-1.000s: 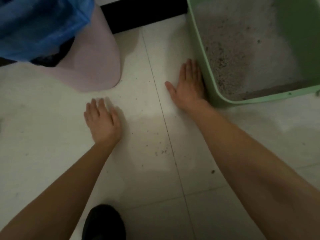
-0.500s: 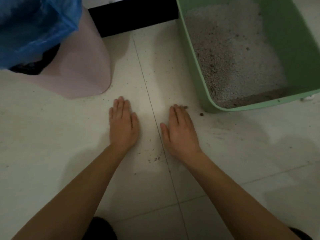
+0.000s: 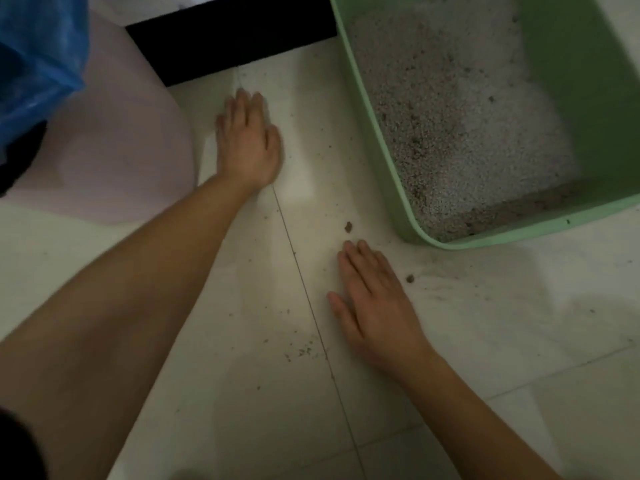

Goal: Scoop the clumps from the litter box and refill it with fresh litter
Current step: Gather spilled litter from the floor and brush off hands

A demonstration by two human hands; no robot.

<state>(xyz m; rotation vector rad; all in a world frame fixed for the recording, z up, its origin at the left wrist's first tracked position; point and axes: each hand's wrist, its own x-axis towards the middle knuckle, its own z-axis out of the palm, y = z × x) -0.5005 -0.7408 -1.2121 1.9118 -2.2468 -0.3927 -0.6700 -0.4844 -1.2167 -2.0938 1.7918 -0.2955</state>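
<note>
- Nearest the camera, both bare forearms reach forward over the pale tiled floor [image 3: 519, 341]. A dark blurred shape sits in the lower-left corner; I cannot tell what it is.
- A thin grout line [image 3: 313, 317] runs away between the arms, with a scatter of dark spilled grains [image 3: 304, 351] just left of it.
- The right hand [image 3: 377, 306] lies palm-down on the floor right of the grout line. Its grip is wide, with fingers straight and close together, and it holds nothing.
- One small brown clump [image 3: 348, 226] lies on the tile just beyond the right fingertips [image 3: 349, 247], apart from them. A second clump [image 3: 410, 278] lies just beside the hand's outer edge.
- Open tile stretches between the two hands, and more lies to the right of the right hand.
- The left hand [image 3: 247, 147] is farther out, flat on the floor over the grout line. Its grip is also wide and holds nothing.
- The green litter box [image 3: 519, 230] stands on the floor at upper right, its rounded near corner close to the first clump. A strip of bare tile separates its left wall from the left hand.
- Grey speckled litter [image 3: 467, 133] covers the bottom of the litter box, and looks paler toward the right.
- A pink bin [image 3: 121, 150] stands left of the left hand, its curved wall near the wrist. A blue bag [image 3: 34, 57] hangs over its top.
- A black strip [image 3: 235, 39] closes off the floor at the far edge, between the bin and the litter box.
</note>
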